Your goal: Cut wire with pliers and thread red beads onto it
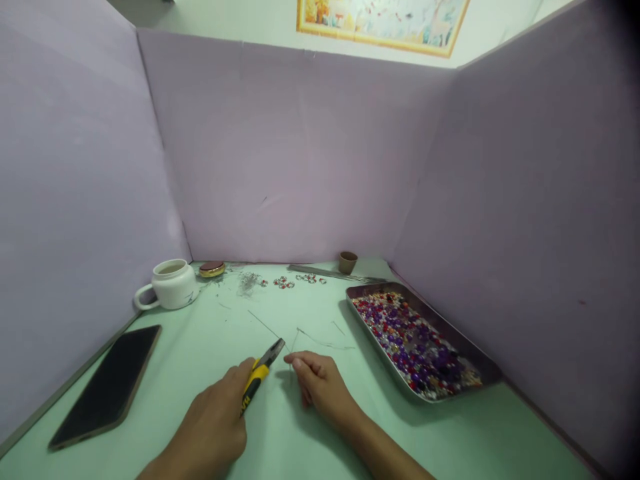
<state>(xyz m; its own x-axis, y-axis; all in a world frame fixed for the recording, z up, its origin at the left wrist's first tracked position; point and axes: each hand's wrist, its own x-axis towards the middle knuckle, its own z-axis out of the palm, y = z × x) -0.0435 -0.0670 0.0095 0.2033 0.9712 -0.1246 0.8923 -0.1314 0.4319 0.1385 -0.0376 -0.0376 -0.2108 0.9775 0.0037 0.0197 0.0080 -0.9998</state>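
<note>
Left hand wrapped round yellow-black pliers; right hand fingertips together on thin wire.
Wire runs just beside the plier tips, contact unclear; bead tray to the right.

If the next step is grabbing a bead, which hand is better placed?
Probably the right hand: it's nearer the tray of beads, though it seems to pinch a wire. The left hand is farther away, holding pliers.
</note>
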